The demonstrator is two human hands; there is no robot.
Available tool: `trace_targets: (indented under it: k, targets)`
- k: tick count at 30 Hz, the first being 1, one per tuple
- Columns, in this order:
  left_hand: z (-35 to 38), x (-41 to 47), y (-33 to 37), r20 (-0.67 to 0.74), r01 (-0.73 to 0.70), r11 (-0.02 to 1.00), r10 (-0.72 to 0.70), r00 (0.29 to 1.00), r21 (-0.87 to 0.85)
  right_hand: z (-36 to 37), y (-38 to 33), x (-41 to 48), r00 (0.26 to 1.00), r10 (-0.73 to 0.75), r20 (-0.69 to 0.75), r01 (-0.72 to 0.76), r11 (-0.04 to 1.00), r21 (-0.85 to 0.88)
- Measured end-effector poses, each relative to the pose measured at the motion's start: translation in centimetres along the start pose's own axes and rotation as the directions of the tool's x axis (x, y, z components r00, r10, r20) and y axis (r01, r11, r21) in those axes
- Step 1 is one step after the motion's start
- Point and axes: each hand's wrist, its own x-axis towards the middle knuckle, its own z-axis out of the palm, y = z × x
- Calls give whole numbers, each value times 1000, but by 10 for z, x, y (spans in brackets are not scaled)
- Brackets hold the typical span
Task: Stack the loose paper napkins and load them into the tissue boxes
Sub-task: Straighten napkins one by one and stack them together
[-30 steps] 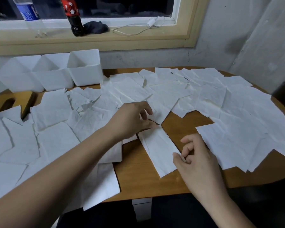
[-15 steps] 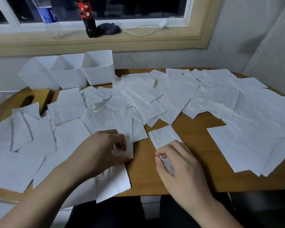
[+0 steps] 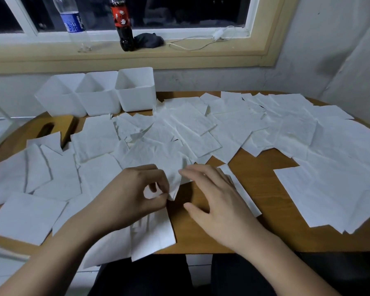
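L hand (image 3: 130,197) sits at counter (image 3: 254,231) centre-front, fingers curled. Thumb & forefinger nip the near corner of a pinched napkin (image 3: 169,167), and that corner is pulled up into a point while the rest lies among the pile. R hand (image 3: 220,206) is just beside it, palm down, fingers loose & spread and pointing toward the L hand, gripping nothing. It lies over a folded napkin (image 3: 245,197), a narrow strip running diagonally w/ its far edge showing past the knuckles. Can't tell if the palm actually presses it. R thumb is over bare wood.

Loose napkins (image 3: 188,129) cover most of the counter in overlapping, creased sheets, from the L edge across to the far R. A few hang over the front edge below the L wrist. The biggest flat sheets are at R, well apart from both hands.

Three white tissue boxes (image 3: 135,97) stand in a row at back L, touching side by side, tops open, against the wall. Near them, front-L, is a wooden piece (image 3: 51,129) w/ a dark slot, partly under napkins.

On the windowsill (image 3: 51,58) behind: a clear bottle (image 3: 72,22) w/ blue label, a cola bottle (image 3: 123,22) w/ red label, a dark cloth (image 3: 150,40) next to it, and a white cable (image 3: 201,42).
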Motion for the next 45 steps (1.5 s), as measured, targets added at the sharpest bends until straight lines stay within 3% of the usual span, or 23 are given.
trace_targets:
  k: [3,6,10,16,21,27,31,39,45]
  targets:
    - [-11,-1,10,86,20,979,-3,996,-201,-3,2,12,999,-30,-19,30,1000,-1]
    - [-16,3,13,50,53,929,-37,998,-365,-10,7,14,1000,-11,-29,13,999,50]
    - [-16,14,18,-65,44,865,-88,994,-499,-27,13,6,991,131,-32,-111,926,360]
    - [-5,39,27,-61,23,876,-59,996,-482,-54,27,-13,938,345,32,-306,781,545]
    - [19,77,27,-3,102,868,-119,993,-486,-57,41,-34,908,419,26,-361,748,557]
    - [50,110,25,121,173,948,-146,982,-268,-41,61,-55,853,515,-84,-442,798,409]
    - [62,118,23,132,169,980,-155,979,-101,-36,63,-61,842,514,-162,-474,849,234]
    - [67,118,20,95,169,984,-164,982,-51,-34,63,-55,824,533,-195,-521,846,109]
    - [67,108,21,15,77,997,-77,997,-10,-30,59,-57,844,460,-278,-476,879,8]
